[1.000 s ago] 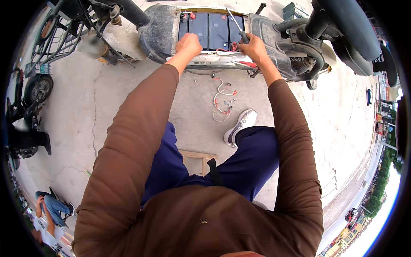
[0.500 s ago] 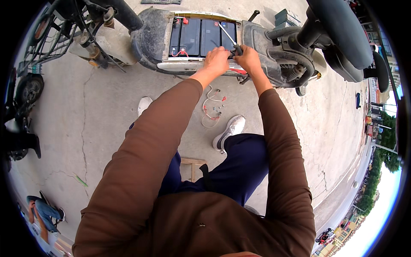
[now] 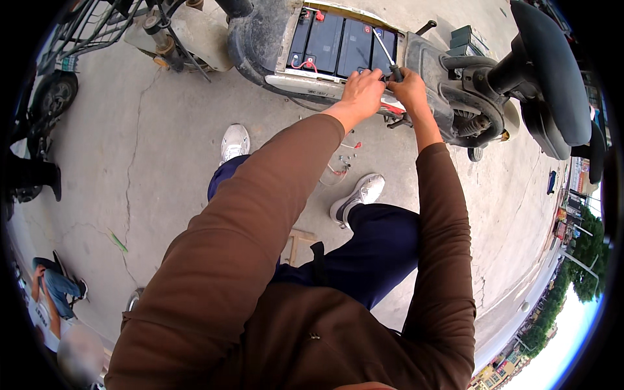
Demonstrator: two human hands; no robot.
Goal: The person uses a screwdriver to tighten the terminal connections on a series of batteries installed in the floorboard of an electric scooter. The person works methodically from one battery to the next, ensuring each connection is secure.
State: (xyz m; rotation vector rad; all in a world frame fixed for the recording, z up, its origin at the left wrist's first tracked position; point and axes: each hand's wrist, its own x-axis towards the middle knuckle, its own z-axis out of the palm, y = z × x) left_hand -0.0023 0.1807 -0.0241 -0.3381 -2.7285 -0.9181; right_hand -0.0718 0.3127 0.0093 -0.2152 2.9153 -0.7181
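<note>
The footboard bay of a scooter [image 3: 260,49] lies uncovered, with several black batteries [image 3: 355,49] side by side in it. My right hand [image 3: 411,92] is closed round the dark handle of a screwdriver [image 3: 385,47], whose bright shaft slants up and left over the rightmost battery. Close against it, my left hand [image 3: 361,93] rests at the near edge of the bay, fingers curled together; whatever they pinch is hidden. A red wire [image 3: 305,64] loops at the near left battery corner, and a red terminal cap [image 3: 319,15] shows at the far side.
On the concrete beneath my arms lie loose wires [image 3: 337,173] and small metal parts. Dark battery-like boxes [image 3: 468,40] stand beyond the scooter. The scooter's seat [image 3: 552,78] juts out at right. A wooden stool [image 3: 300,242] is under me. Another person [image 3: 55,286] sits far left.
The view has shifted, so the scooter appears farther right and slightly higher. Both hands keep their place at the bay's near edge, the screwdriver still in the right one.
</note>
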